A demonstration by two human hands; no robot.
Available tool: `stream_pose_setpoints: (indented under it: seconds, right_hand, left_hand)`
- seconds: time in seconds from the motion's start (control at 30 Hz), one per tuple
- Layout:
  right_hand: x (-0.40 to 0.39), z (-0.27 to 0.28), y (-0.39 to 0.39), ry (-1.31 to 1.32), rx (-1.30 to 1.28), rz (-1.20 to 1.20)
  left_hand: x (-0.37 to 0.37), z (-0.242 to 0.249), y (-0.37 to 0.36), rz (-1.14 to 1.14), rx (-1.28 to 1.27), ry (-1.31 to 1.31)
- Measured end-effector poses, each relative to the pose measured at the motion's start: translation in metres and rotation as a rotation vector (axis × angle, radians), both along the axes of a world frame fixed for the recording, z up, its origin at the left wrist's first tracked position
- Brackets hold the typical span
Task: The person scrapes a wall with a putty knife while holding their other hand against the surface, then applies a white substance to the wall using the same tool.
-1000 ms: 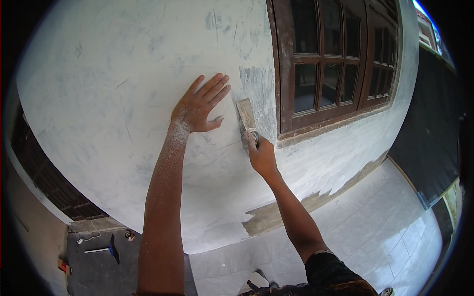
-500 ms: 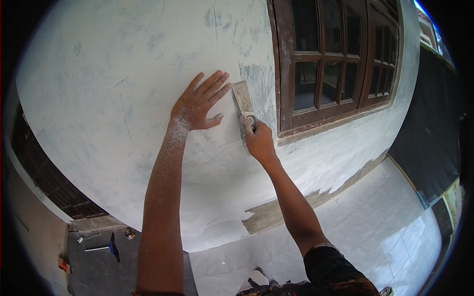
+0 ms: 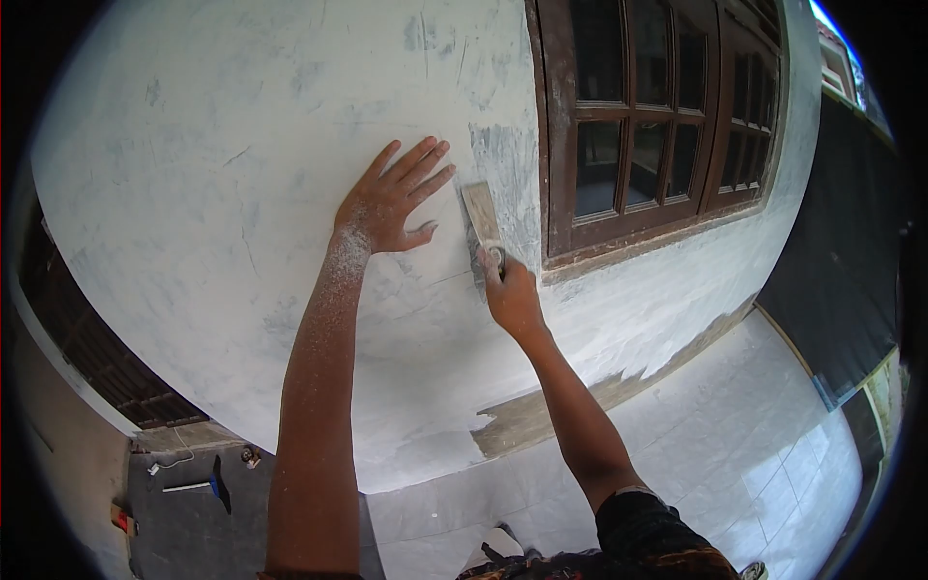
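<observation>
White plastered wall [image 3: 242, 193], patchy grey beside the brown window frame [image 3: 561, 145]. Left hand [image 3: 387, 208] lies flat on the wall, fingers spread, forearm dusted white. Right hand [image 3: 510, 295], fingers closed around the handle, presses a putty knife [image 3: 481, 217] to the wall just right of the left fingertips, blade pointing up. The tool looks light, its blade thin, stiff and probably springy; best gripped by the handle.
</observation>
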State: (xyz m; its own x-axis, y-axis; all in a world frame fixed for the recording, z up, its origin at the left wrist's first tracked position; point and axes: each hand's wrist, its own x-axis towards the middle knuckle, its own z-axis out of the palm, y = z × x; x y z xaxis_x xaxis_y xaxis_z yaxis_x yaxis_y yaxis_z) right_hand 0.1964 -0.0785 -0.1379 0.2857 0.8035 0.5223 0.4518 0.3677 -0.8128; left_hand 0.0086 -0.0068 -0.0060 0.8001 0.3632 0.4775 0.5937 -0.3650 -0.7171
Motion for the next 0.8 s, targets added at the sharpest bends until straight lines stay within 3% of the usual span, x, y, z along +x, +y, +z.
stream_pose_setpoints:
  seconds: [0.2, 0.27, 0.43, 0.6, 0.8]
  right_hand:
    - [0.0, 0.024, 0.005, -0.002, -0.035, 0.0]
    - [-0.001, 0.027, 0.006, 0.018, 0.077, 0.015]
    - [0.004, -0.004, -0.002, 0.013, -0.033, 0.011]
    - [0.005, 0.029, 0.008, 0.011, -0.001, 0.015]
    - [0.006, -0.007, -0.005, 0.018, -0.035, -0.033]
  left_hand:
    - [-0.001, 0.001, -0.002, -0.001, -0.021, 0.005]
    - [0.0, 0.001, -0.002, 0.0, -0.026, 0.006]
    - [-0.001, 0.001, -0.001, -0.008, -0.03, -0.002]
    - [-0.001, 0.001, 0.002, -0.012, -0.017, 0.004]
    - [-0.001, 0.001, 0.0, 0.025, -0.009, 0.022]
